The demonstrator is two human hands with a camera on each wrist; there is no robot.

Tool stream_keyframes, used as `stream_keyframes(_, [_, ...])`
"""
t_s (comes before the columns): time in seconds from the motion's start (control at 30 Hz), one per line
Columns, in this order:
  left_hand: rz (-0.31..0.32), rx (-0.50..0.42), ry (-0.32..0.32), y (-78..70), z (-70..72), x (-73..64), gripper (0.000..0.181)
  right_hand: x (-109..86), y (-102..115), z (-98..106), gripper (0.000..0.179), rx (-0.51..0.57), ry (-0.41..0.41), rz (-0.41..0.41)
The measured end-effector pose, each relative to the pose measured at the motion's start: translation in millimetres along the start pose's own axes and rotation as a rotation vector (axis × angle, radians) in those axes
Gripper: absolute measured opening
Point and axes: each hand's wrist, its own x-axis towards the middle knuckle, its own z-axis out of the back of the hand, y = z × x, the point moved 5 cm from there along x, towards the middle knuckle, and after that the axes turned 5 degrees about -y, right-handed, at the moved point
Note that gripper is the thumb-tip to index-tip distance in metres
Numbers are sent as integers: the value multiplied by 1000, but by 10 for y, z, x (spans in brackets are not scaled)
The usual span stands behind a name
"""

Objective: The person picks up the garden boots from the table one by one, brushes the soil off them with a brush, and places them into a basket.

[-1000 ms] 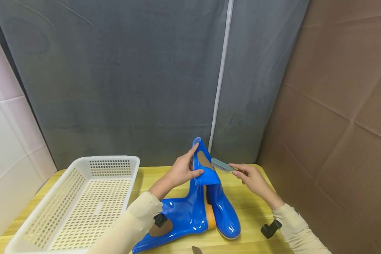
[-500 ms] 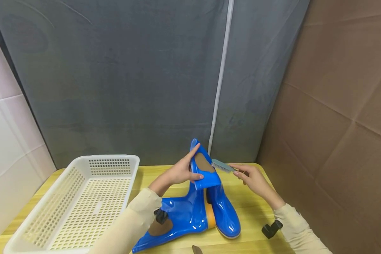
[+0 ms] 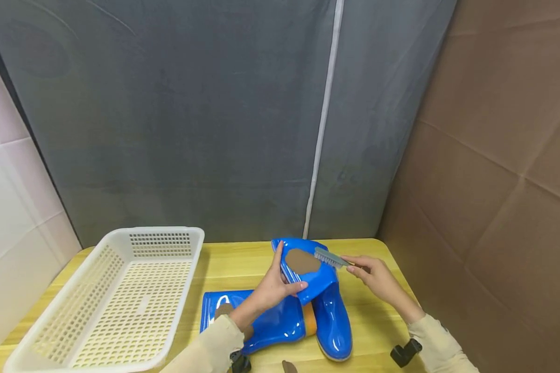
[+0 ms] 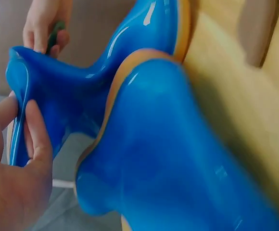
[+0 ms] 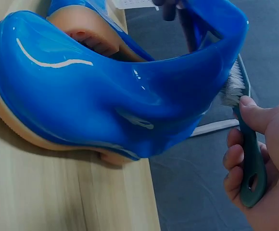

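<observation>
left hand [image 3: 271,287] pinches rim [image 4: 18,79] of glossy, creased blue boot [image 3: 334,324], sole down on wood-grain table [image 3: 371,336] | right hand [image 3: 375,278] grips grey-green brush [image 3: 329,257], bristles [image 5: 234,86] against shaft [image 5: 178,82] | table extends right to rounded corner [image 3: 377,245]

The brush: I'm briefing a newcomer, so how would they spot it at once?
On the yellow wood-grain table, find the standing blue boot. By its top, the right hand holds the brush: slim, green-grey, and the only thing here with bristles.
</observation>
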Motion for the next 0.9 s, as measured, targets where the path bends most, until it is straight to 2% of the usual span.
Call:
stream_keyframes(0.23, [-77,15,-106,90,-152,-117,122,-8,72,63,34,-59,8,85])
stream_keyframes(0.5, [-91,25,-184,193,-348,-246,124,-27,356,127,33,-285,-40,184])
stream_keyframes(0.67, [-66,24,-191,276,-427,-287,126,-33,443,63,34,-426,-48,131])
stream_keyframes(0.8, [-58,-12,-174,319,-473,-300,125,-52,386,-9,34,-441,-20,67])
stream_keyframes(0.9, [-46,-44,-162,339,-488,-303,125,-79,343,-44,33,-418,-9,58])
